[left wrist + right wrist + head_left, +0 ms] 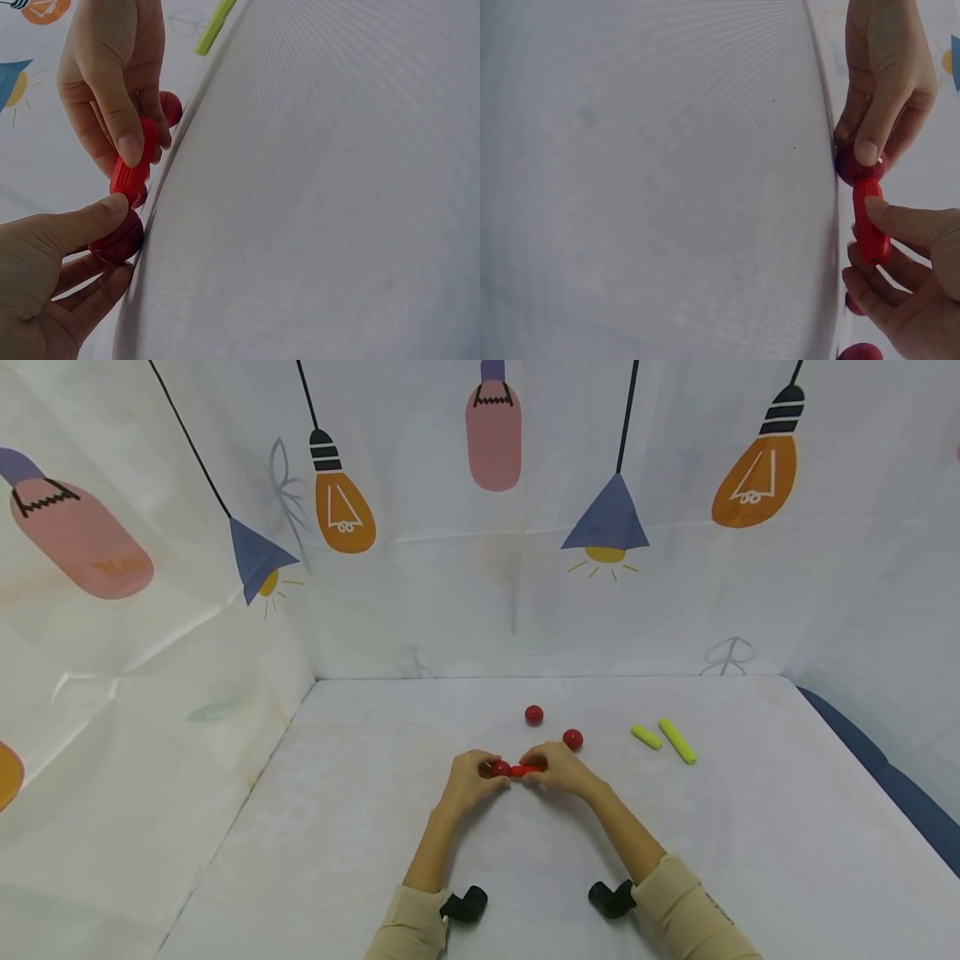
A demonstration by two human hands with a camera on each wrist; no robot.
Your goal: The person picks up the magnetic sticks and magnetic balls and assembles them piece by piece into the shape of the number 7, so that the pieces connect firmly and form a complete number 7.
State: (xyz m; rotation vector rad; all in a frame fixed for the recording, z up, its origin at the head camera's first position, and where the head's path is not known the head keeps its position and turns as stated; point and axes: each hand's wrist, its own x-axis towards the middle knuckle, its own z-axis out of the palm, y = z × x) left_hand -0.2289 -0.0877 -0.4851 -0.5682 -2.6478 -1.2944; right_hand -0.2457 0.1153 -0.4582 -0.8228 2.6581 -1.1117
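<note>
Near the middle of the white table, my left hand pinches a dark red ball between thumb and fingers. My right hand holds a short bright red ridged stick, its thumb lying along one side and the fingers on the other. One end of the stick meets the ball, and the two line up between the hands. Just beyond the right hand sits a second red ball, with a third red ball farther back to its left.
Two yellow-green sticks, a short one and a longer one, lie to the right on the white table. A white curtain printed with lamps hangs behind. Small black devices are worn at both wrists.
</note>
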